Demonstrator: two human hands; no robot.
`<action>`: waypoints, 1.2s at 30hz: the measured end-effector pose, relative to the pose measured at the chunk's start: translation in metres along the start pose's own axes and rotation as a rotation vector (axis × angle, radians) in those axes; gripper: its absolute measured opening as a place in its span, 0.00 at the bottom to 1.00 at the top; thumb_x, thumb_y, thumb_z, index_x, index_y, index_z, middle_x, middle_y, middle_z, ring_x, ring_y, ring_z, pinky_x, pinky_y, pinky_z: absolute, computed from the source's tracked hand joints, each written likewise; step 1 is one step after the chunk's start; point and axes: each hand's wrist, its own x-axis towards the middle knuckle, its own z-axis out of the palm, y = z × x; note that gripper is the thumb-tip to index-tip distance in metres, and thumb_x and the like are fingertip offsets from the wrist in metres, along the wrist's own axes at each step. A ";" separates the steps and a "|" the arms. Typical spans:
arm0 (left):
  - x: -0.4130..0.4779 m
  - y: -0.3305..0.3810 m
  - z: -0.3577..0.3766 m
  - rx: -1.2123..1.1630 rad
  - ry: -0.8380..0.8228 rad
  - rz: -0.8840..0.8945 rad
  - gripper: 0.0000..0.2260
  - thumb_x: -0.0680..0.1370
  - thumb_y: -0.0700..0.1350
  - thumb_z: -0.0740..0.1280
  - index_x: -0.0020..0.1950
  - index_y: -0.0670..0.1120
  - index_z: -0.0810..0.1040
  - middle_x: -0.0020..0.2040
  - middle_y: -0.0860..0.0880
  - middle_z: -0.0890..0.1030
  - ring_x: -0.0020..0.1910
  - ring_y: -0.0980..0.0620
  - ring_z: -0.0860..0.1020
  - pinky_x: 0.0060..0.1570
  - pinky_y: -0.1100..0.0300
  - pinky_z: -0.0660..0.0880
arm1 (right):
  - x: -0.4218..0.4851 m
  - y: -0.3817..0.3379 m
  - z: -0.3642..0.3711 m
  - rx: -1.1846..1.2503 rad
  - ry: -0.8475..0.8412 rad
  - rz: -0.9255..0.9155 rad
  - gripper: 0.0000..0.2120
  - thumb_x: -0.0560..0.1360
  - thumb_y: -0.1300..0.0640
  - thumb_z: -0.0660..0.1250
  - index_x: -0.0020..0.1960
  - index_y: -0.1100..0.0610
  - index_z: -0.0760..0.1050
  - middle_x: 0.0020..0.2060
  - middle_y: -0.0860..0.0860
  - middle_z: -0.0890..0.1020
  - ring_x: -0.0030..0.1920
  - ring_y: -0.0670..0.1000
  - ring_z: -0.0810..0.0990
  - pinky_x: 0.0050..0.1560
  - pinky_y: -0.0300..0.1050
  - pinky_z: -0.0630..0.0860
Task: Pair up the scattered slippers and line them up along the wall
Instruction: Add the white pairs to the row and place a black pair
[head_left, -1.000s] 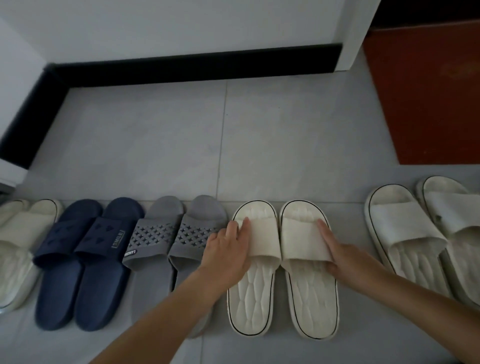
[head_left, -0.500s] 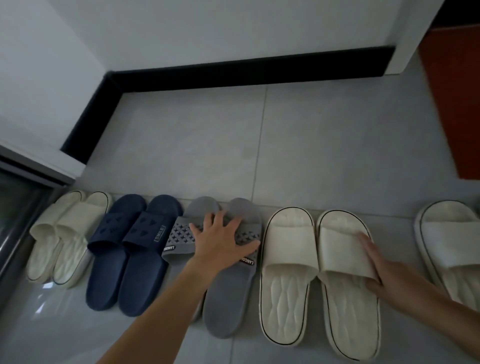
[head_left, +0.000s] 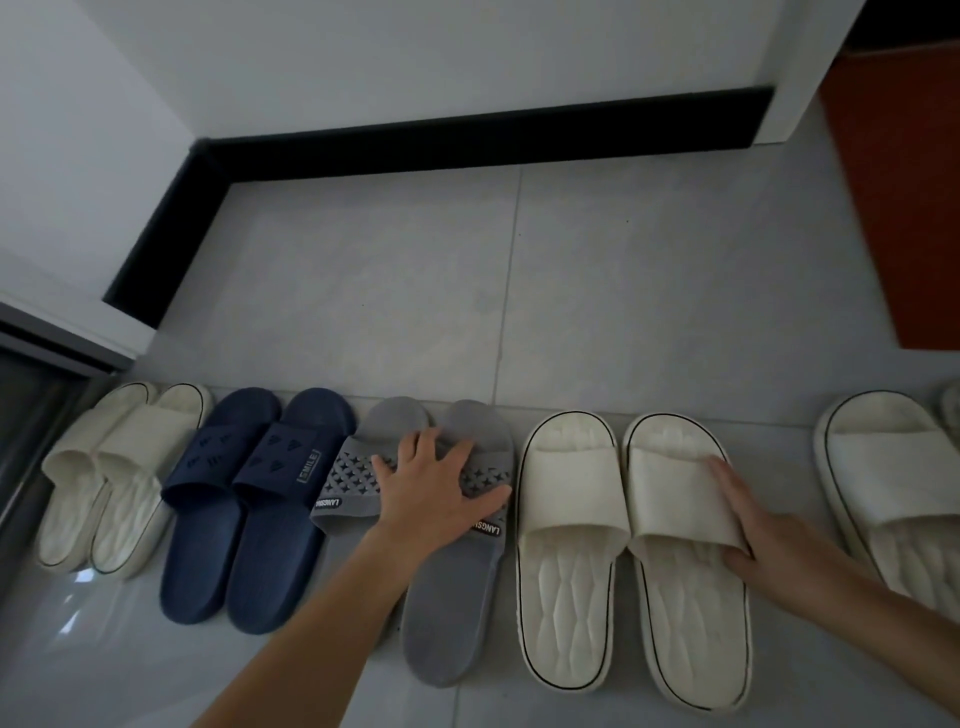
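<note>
Grey slippers (head_left: 452, 613) sit under the left hand (head_left: 436, 488), its fingers spread flat across both straps. The right hand (head_left: 763, 525) rests straight-fingered on the neighbouring cream pair's (head_left: 566, 597) outer strap. The row lies mid-floor (head_left: 363, 286), apart from the wall (head_left: 467, 52).

Row of slippers on grey tiled floor (head_left: 389, 291), toes toward black skirting board (head_left: 467, 140), well apart from it. Left to right:
- cream foam slipper pair (head_left: 119, 478)
- navy rubber slipper pair (head_left: 249, 493)
- grey perforated slipper pair (head_left: 452, 597)
- second cream pair (head_left: 623, 519)
- lone cream slipper (head_left: 893, 478) at frame edge

Left hand (head_left: 436, 493) flat, fingers spread, across both grey straps. Right hand (head_left: 769, 530) rests against outer strap of second cream pair, fingers straight.
</note>
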 end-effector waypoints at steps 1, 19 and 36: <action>0.000 0.000 0.000 -0.003 0.004 0.000 0.39 0.63 0.77 0.48 0.70 0.61 0.62 0.73 0.48 0.60 0.73 0.44 0.55 0.67 0.30 0.54 | 0.000 0.000 0.000 -0.008 0.006 -0.001 0.47 0.73 0.53 0.64 0.73 0.41 0.30 0.44 0.55 0.83 0.44 0.55 0.82 0.44 0.46 0.75; -0.038 0.135 -0.013 -0.131 0.026 0.510 0.42 0.68 0.74 0.39 0.76 0.53 0.55 0.77 0.50 0.55 0.76 0.47 0.51 0.72 0.39 0.48 | -0.022 -0.006 -0.053 0.008 -0.163 -0.044 0.48 0.71 0.46 0.69 0.77 0.46 0.38 0.47 0.54 0.82 0.47 0.54 0.81 0.45 0.41 0.73; -0.009 0.363 -0.029 0.180 -0.010 0.815 0.32 0.77 0.51 0.62 0.76 0.49 0.49 0.74 0.42 0.57 0.68 0.39 0.62 0.57 0.47 0.69 | -0.066 0.177 -0.124 -0.279 0.310 0.466 0.38 0.74 0.57 0.66 0.74 0.42 0.47 0.70 0.54 0.60 0.58 0.57 0.73 0.41 0.48 0.73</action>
